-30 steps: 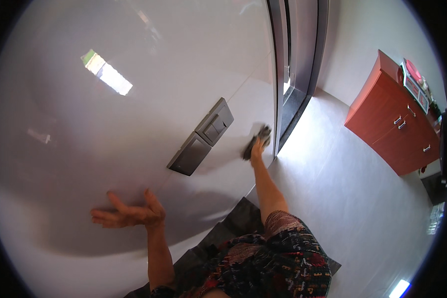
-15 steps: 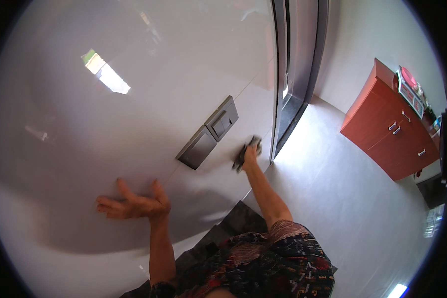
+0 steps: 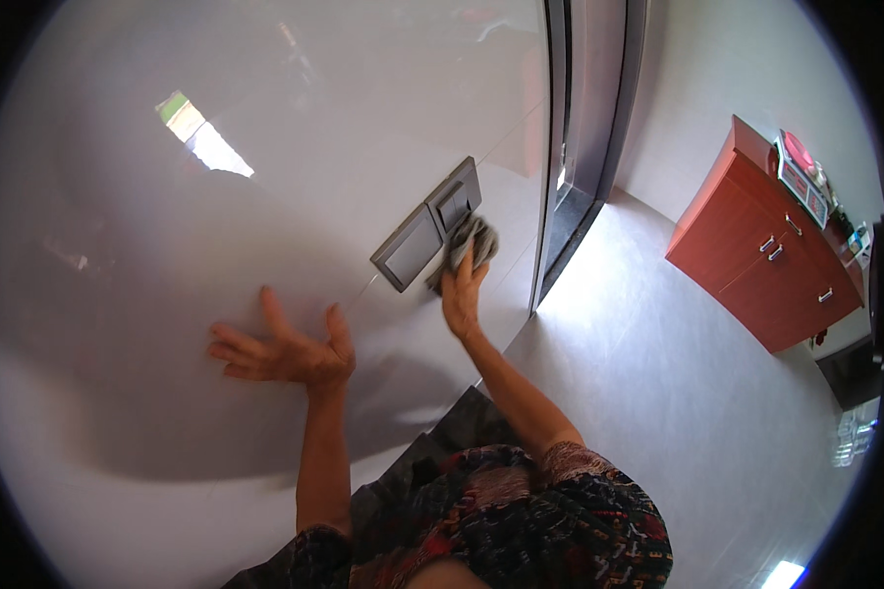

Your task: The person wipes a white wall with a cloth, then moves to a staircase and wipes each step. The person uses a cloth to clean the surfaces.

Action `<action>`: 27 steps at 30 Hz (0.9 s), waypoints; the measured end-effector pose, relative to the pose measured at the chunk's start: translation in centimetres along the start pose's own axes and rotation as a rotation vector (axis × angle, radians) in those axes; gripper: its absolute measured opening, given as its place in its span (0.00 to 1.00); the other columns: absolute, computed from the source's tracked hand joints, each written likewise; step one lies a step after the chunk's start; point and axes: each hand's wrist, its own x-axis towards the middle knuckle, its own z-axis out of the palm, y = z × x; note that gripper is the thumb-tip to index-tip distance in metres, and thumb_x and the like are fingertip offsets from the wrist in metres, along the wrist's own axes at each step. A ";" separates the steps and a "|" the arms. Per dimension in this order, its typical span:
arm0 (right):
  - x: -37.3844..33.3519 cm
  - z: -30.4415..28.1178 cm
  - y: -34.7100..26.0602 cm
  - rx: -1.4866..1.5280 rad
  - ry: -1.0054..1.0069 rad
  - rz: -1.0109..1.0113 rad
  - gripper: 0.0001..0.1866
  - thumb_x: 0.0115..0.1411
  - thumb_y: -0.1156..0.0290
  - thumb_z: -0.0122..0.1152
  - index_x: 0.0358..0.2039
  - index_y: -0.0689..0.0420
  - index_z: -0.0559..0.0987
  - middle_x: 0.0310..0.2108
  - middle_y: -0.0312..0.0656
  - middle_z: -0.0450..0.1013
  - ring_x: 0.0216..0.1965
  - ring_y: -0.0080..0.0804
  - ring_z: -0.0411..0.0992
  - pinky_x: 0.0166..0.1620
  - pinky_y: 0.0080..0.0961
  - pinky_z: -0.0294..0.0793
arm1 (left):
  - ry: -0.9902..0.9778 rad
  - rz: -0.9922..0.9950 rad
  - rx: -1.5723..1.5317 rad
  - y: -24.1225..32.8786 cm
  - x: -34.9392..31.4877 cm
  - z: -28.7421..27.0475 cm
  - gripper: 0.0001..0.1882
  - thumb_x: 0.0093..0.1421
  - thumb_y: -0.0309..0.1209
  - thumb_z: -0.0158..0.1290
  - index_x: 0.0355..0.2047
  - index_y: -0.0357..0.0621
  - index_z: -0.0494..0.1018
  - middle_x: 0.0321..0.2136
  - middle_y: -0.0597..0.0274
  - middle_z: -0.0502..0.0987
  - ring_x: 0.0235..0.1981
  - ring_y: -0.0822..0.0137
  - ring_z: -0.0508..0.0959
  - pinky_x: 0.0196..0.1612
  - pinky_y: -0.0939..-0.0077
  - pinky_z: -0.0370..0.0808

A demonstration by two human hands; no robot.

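Observation:
My right hand presses a crumpled grey cloth against the glossy wall, at the lower right edge of a dark grey switch plate. A second grey plate adjoins it on the lower left, its face flat. To the left of both plates, my left hand is open, its fingers spread toward the pale wall; whether the palm touches the wall I cannot tell. The cloth is bunched under the right fingers, and part of it is hidden by them.
Right of the wall panel is a dark-framed doorway. Farther right, a reddish-brown cabinet with silver handles carries a framed item and other small objects. Pale grey floor stretches between. A bright window reflection shows on the wall.
My right hand has brought the cloth leftward and up, from beside the doorway edge to the switch plate. My left hand has shifted slightly up and right, fingers still spread.

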 end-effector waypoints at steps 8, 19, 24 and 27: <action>-11.6 2.3 -6.3 -0.095 -0.329 -0.302 0.27 0.56 0.80 0.52 0.57 0.57 0.66 0.63 0.68 0.36 0.63 0.72 0.40 0.64 0.47 0.46 | 0.013 -0.010 -0.269 -0.1 0.1 -1.0 0.45 0.54 0.68 0.38 0.61 0.46 0.58 0.64 0.32 0.37 0.65 0.36 0.27 0.56 0.27 0.27; -3.4 0.8 -17.3 -0.080 -0.248 -1.009 0.11 0.51 0.68 0.65 0.37 0.52 0.80 0.64 0.55 0.48 0.64 0.59 0.50 0.60 0.45 0.62 | 0.206 0.003 -0.613 -3.2 1.7 -5.5 0.32 0.61 0.47 0.40 0.59 0.38 0.53 0.62 0.39 0.48 0.63 0.44 0.51 0.63 0.45 0.46; 0.9 -0.7 -17.6 -0.304 -0.144 -0.887 0.19 0.52 0.78 0.60 0.47 0.55 0.76 0.63 0.64 0.43 0.63 0.64 0.49 0.60 0.45 0.61 | 0.183 0.038 -0.332 -3.9 0.9 -4.6 0.30 0.59 0.43 0.41 0.58 0.38 0.55 0.62 0.40 0.49 0.64 0.43 0.46 0.63 0.43 0.43; 3.3 -1.2 -18.0 -0.299 -0.093 -0.742 0.25 0.52 0.85 0.54 0.53 0.57 0.71 0.63 0.68 0.38 0.63 0.67 0.48 0.61 0.45 0.60 | 0.193 0.060 -0.222 -3.6 0.9 -3.7 0.30 0.58 0.45 0.41 0.56 0.38 0.58 0.61 0.39 0.50 0.64 0.42 0.44 0.63 0.41 0.40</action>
